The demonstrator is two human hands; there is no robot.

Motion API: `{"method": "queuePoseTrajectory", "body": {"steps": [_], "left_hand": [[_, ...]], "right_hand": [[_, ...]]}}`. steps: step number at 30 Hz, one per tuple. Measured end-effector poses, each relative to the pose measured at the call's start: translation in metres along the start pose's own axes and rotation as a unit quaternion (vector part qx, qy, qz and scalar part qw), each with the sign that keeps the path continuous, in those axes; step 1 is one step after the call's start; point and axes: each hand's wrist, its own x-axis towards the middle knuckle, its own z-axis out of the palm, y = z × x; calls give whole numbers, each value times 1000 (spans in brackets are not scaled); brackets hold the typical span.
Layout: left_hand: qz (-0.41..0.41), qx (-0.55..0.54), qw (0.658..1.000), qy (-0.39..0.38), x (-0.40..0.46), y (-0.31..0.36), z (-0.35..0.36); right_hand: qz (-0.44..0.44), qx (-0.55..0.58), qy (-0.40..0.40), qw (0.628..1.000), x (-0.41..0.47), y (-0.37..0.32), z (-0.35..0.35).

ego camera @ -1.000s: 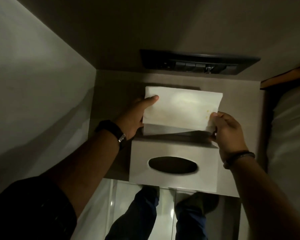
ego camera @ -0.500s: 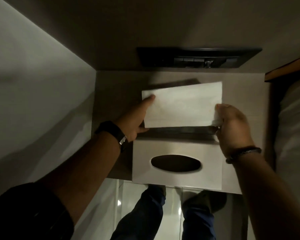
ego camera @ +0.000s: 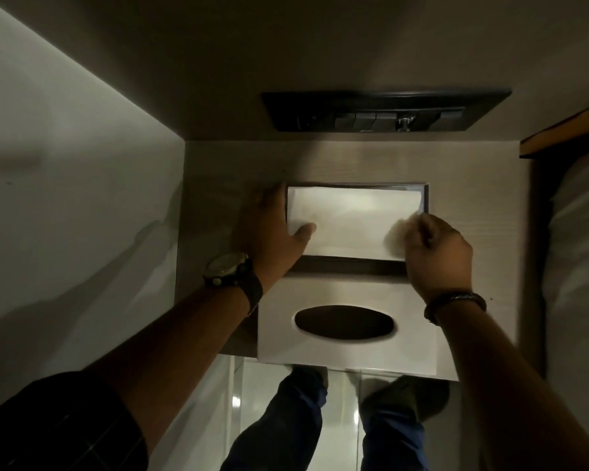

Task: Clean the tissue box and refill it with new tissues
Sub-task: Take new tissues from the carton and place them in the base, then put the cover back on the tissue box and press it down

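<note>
Lying flat inside the open tissue box base point(ego camera: 409, 187), the white stack of tissues point(ego camera: 351, 220) sits on the small wooden table point(ego camera: 225, 164) by the wall. The left hand point(ego camera: 272, 232) rests at the stack's left end with its thumb on top and its fingers straight along the side — the right hand point(ego camera: 436, 253) has its fingers curled and pressed on the stack's right end, a bit blurry. Just in front of the base, touching it, lies the box lid point(ego camera: 347, 348) with its dark oval hole — its near edge hangs over the table's edge.

A wood-grain shelf point(ego camera: 473, 185) carries the tissue box point(ego camera: 347, 265) (lid point(ego camera: 347, 348) open).
</note>
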Motion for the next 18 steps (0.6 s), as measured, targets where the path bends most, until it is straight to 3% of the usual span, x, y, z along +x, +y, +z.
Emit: {"method": "queuePoseTrajectory", "body": {"steps": [1,3,6,9,13,18], "left_hand": [[70,37,997,28,-1,0,0],[179,100,979,11,2,1,4],[247,191,948,-63,13,0,21],[275,256,923,-77,22,-9,33],[283,259,922,-62,25,-19,40],[267,252,928,-60,28,-26,47]], "right_hand": [[-16,-3,6,1000,0,-2,0],[-40,-20,13,999,-1,-7,2],[-133,-117,29,984,-7,-11,5],[-226,-253,-14,941,-1,-10,7],[-233,-354,-133,896,28,4,14],[-235,-398,-126,878,36,18,22]]}}
